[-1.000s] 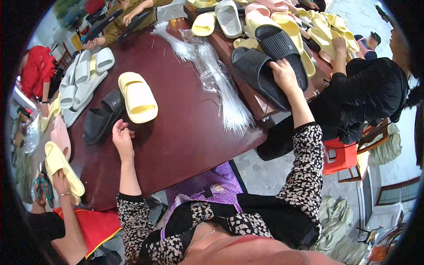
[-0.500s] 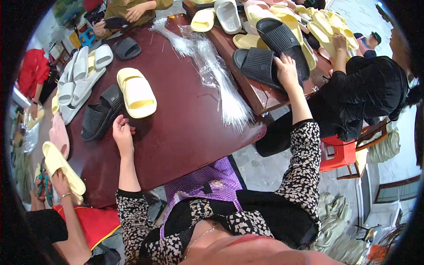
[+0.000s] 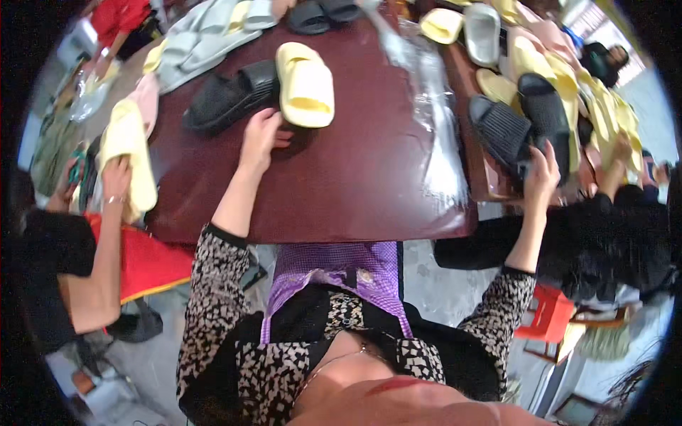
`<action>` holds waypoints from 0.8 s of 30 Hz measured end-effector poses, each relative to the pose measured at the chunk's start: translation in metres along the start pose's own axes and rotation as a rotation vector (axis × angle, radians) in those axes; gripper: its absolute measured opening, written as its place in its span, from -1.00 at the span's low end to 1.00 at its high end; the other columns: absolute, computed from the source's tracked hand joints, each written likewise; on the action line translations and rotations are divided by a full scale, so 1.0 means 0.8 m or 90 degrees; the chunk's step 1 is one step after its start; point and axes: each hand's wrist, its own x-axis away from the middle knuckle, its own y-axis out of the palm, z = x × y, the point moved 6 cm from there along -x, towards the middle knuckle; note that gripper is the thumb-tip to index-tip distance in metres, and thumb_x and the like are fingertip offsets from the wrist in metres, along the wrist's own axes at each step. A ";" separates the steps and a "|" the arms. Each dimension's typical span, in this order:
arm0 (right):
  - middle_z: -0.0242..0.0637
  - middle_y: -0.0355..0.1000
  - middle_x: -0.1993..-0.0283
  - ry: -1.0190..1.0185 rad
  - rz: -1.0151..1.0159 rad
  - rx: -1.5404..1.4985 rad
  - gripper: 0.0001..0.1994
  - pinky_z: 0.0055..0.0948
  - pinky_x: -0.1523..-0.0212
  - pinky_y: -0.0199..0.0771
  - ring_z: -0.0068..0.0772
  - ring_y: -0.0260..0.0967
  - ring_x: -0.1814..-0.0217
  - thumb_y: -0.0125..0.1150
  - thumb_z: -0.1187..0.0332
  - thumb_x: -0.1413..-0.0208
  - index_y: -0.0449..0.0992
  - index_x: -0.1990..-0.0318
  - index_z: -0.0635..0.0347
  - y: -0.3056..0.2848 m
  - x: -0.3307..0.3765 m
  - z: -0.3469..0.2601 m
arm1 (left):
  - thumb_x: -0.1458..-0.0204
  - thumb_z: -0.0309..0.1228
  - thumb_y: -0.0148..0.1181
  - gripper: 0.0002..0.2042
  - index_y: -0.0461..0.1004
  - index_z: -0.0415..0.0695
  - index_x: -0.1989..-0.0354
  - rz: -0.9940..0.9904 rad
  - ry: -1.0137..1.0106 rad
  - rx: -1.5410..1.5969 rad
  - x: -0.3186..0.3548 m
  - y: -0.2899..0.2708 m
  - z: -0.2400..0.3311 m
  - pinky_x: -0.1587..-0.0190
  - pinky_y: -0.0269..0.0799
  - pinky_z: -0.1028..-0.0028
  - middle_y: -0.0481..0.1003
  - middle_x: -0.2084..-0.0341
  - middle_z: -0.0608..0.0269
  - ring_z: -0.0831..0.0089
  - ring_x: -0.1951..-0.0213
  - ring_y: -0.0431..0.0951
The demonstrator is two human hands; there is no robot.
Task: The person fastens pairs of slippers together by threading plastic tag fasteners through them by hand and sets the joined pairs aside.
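My left hand (image 3: 261,140) is over the dark red table, fingers loosely bent and apart, holding nothing. Just beyond it lie a black ribbed slipper (image 3: 231,99) on its side and a pale yellow slipper (image 3: 307,85), sole down. At the right, my right hand (image 3: 543,174) has its thumb and fingers about the near end of a pair of black slippers (image 3: 545,113). These two lie side by side, toes away from me, against a heap of yellow slippers (image 3: 561,74). Motion blurs the exact grip.
Light grey slippers (image 3: 206,50) are piled at the far left, with dark slippers (image 3: 310,17) beside them. A bundle of clear thin strips (image 3: 444,156) lies along the table's right side. Co-workers' hands hold yellow slippers at left (image 3: 117,174) and right (image 3: 619,153).
The whole view has turned, so the table's near edge now runs nearly level. My right hand stays at the black slippers, and my left stays beside the black and yellow ones.
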 end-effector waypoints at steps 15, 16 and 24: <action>-0.08 0.38 -0.03 -0.036 -0.054 -0.213 -0.81 -0.27 -0.04 0.30 -0.07 0.33 -0.04 0.07 0.63 0.02 0.52 0.24 0.25 0.029 -0.038 -0.159 | -0.03 -0.36 0.06 -0.58 0.17 -0.33 -0.02 -0.009 -0.145 0.163 0.029 0.071 0.048 0.43 0.53 0.31 0.35 0.15 -0.03 0.18 0.40 0.54; -0.08 0.39 -0.02 -0.058 -0.076 -0.244 -0.81 -0.27 -0.04 0.30 -0.06 0.33 -0.04 0.08 0.61 0.02 0.52 0.23 0.25 0.037 -0.038 -0.177 | -0.03 -0.36 0.06 -0.58 0.17 -0.33 -0.02 -0.006 -0.145 0.163 0.026 0.071 0.052 0.43 0.53 0.31 0.35 0.15 -0.03 0.18 0.40 0.54; -0.05 0.39 0.00 -0.027 -0.150 -0.445 -0.79 -0.33 -0.01 0.32 -0.13 0.33 -0.05 0.07 0.56 -0.04 0.48 0.15 0.28 0.054 -0.043 -0.250 | 0.24 -0.68 -0.17 -0.54 0.18 -0.41 0.03 -0.053 -0.140 0.297 0.037 0.042 0.046 0.21 0.52 0.16 0.35 0.12 -0.05 0.12 0.17 0.50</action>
